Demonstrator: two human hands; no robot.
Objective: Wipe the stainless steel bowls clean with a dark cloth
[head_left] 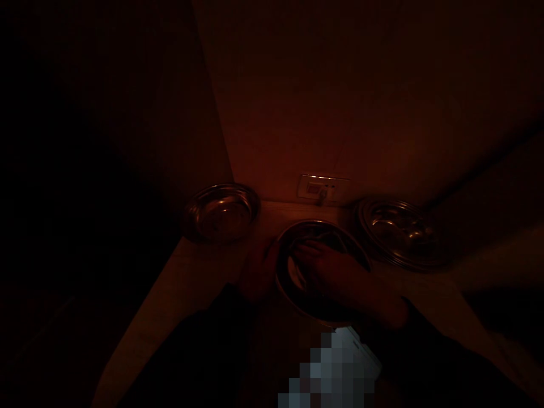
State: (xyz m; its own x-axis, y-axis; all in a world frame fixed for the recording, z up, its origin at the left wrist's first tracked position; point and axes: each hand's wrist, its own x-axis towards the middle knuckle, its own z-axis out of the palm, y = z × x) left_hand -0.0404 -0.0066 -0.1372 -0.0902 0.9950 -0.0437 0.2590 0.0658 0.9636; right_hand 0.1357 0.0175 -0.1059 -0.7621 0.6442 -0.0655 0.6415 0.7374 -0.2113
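Note:
The scene is very dark. In the middle stands a round metal bowl with a shiny rim. My left hand is at the bowl's left side, its fingers against the rim as if holding it. Inside the bowl is my right hand, back upward, with its fingers pressed close together and pointing left. Just below those fingers shows a pale patch, too dim to name. Whatever the right fingers hold, and the rest of the bowl's contents, is lost in shadow.
A shiny metal bowl stands at the left back of the light wooden surface. At the right are stacked metal plates. Behind, a wall socket has a plug in it. A pale, partly pixelated object is at the bottom.

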